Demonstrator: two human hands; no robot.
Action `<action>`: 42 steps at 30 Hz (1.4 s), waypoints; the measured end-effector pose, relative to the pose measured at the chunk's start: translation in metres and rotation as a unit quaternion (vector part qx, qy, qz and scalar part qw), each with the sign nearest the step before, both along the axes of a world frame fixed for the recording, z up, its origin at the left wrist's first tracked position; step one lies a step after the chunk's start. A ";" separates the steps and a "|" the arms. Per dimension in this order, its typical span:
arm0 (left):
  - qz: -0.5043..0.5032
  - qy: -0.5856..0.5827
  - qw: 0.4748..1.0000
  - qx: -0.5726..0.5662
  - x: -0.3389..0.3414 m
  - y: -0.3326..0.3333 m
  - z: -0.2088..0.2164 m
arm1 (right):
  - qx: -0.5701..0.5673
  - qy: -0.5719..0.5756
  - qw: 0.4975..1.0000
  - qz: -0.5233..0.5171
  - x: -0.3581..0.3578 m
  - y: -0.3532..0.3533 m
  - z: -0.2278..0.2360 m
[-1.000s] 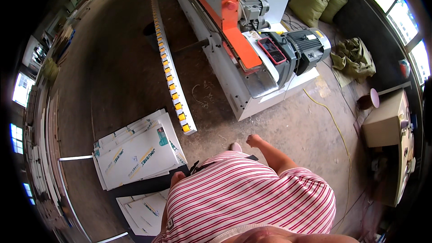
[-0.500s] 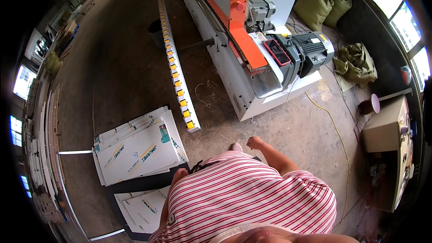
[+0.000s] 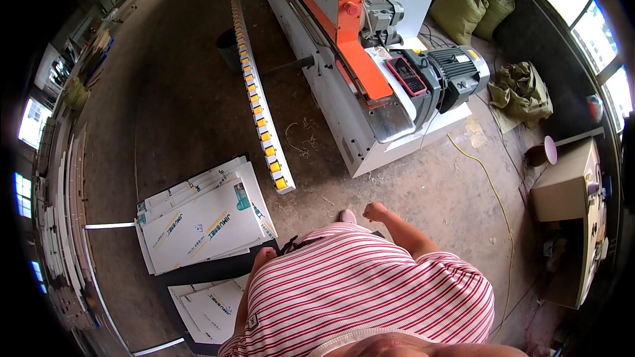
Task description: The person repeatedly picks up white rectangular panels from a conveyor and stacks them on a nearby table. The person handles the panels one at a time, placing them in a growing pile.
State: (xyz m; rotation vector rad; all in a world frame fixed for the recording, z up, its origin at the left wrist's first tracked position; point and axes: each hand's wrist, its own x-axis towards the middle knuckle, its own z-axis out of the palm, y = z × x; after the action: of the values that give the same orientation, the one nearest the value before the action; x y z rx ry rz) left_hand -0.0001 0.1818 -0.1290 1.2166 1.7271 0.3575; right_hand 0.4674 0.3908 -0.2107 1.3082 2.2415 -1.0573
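My right hand [image 3: 375, 211] hangs in front of my striped shirt [image 3: 357, 271], above the concrete floor. Its fingers are curled closed, and nothing shows in them. My left hand [image 3: 266, 254] is low at my other side, partly covered by the arm and shirt. Its fingers also look curled, with no object visible. Nearest to the left hand is a stack of white panels [image 3: 198, 228] with printed film, lying on a dark sheet. A second, smaller group of white panels [image 3: 211, 307] lies closer to me, partly hidden by my left arm.
Ahead stands a white and orange machine [image 3: 360, 69] with a motor [image 3: 456, 69] and a red-cased phone [image 3: 406, 76] on it. A rail with yellow rollers [image 3: 261, 122] runs alongside. A yellow cable [image 3: 489, 172] crosses the floor at right, near a cabinet [image 3: 562, 185] and green sacks [image 3: 460, 6].
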 end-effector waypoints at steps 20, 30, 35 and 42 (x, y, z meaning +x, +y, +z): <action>0.046 0.032 0.997 0.054 0.002 -0.015 -0.026 | -0.152 0.058 0.972 -0.173 -0.011 0.001 0.057; 0.080 -0.034 0.996 0.008 -0.005 -0.019 -0.058 | 0.015 0.061 0.997 0.041 -0.020 0.000 -0.003; 0.098 0.008 0.995 -0.016 0.014 -0.010 -0.041 | -0.059 0.069 0.996 -0.025 -0.007 -0.002 -0.005; 0.083 0.000 0.996 -0.012 0.007 -0.022 -0.058 | 0.097 -0.003 0.976 0.197 -0.010 -0.008 0.004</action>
State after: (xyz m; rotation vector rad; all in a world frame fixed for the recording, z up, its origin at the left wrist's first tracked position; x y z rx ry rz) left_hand 0.0073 0.1597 -0.1866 1.0590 1.8321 0.4340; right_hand 0.4569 0.3832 -0.2069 0.8726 2.5087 -0.7039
